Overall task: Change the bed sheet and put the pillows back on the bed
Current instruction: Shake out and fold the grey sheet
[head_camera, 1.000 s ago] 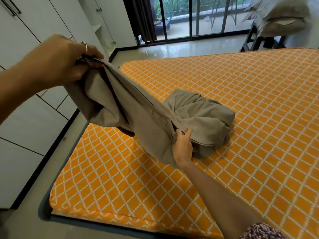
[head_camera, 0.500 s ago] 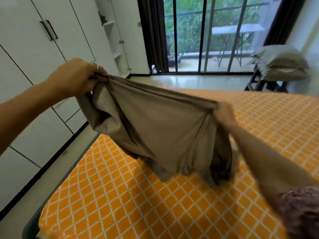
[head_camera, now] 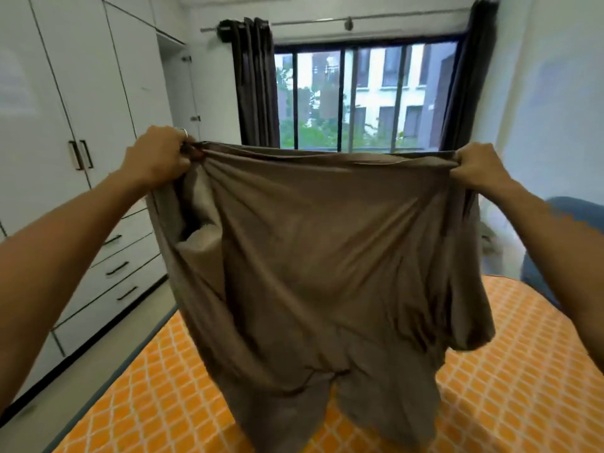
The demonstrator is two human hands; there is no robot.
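Two hands hold one taupe bed sheet [head_camera: 313,256] up in the single head view, stretched between them above the orange lattice-patterned mattress [head_camera: 510,380]. The left hand [head_camera: 157,155], at ten o'clock, is fisted round a bunched corner of the cloth, a ring showing on one finger; the right hand [head_camera: 480,168], at two o'clock, pinches the top hem with its fingers curled over it. Held wide and high like this, the sheet hangs open, most likely so its edges and corners can be found before it is spread over the bed. Its lower folds drop toward six o'clock and seem to brush the mattress, though whether they touch is hard to tell.

The hanging cloth hides the middle of the bed and the sill of the window [head_camera: 359,93] at twelve o'clock. The white wardrobe [head_camera: 65,109] fills nine o'clock. At three o'clock a blue shape, perhaps a headboard, is blurred and cut off. No pillows can be made out.
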